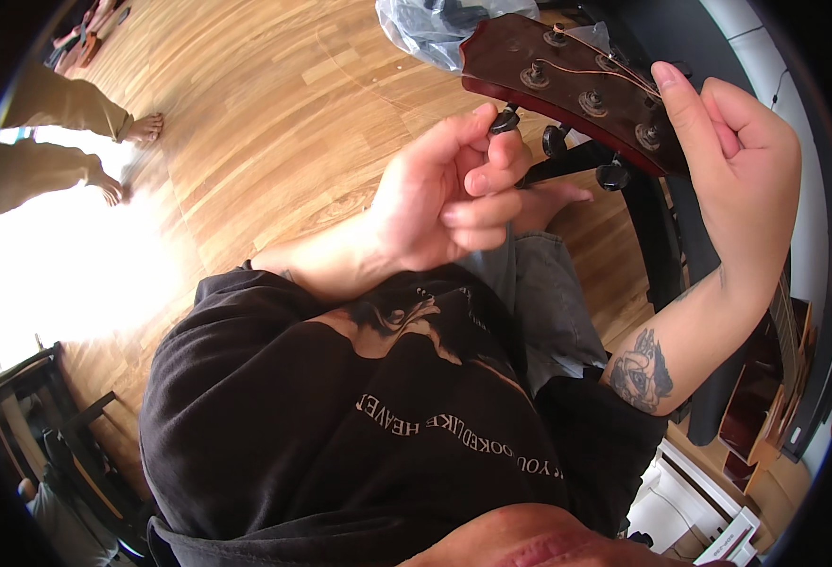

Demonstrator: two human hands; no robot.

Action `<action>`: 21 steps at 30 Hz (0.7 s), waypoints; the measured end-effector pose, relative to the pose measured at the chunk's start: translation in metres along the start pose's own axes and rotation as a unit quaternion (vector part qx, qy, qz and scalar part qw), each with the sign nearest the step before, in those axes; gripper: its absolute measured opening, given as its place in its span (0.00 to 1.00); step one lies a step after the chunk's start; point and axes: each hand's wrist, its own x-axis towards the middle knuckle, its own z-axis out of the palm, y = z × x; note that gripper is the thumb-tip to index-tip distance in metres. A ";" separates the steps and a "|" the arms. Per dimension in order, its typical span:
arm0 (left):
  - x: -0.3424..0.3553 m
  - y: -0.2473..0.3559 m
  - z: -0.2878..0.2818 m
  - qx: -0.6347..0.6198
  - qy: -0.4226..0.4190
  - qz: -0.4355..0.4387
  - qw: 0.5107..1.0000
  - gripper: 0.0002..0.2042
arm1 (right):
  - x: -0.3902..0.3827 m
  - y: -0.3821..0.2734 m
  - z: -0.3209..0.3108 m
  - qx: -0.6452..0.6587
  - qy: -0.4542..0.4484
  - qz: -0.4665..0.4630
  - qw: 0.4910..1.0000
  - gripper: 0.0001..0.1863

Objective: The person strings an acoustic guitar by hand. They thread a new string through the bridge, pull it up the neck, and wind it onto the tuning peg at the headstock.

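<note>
A dark red-brown guitar headstock [497,60] with metal posts and black tuning pegs [609,174] spans the upper middle. My left hand [439,194] is closed at its lower left, thumb and finger pinching one black tuning peg [505,120]. My right hand [737,156] is closed at the headstock's right end, thumb raised against bronze-coloured strings [628,73] that run from the posts; the other fingers curl in. The guitar's body and most of its neck are hidden.
Another person's bare feet [140,130] stand on the wooden floor [274,142] at upper left. A plastic bag [416,26] lies behind the headstock. A black chair-like object [47,444] is at lower left, another guitar [756,406] at right, and a bare foot [553,200] below the headstock.
</note>
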 end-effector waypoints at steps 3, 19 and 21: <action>0.000 -0.002 -0.008 0.194 0.042 0.120 0.973 0.12 | -0.001 -0.001 -0.002 -0.034 -0.001 -0.006 0.999 0.30; 0.005 -0.006 0.013 0.218 0.114 0.119 0.962 0.23 | -0.003 -0.004 -0.007 -0.006 -0.016 0.024 1.000 0.29; 0.003 -0.002 -0.009 0.296 0.082 0.179 0.934 0.18 | -0.003 -0.004 -0.005 -0.006 -0.014 0.019 1.000 0.29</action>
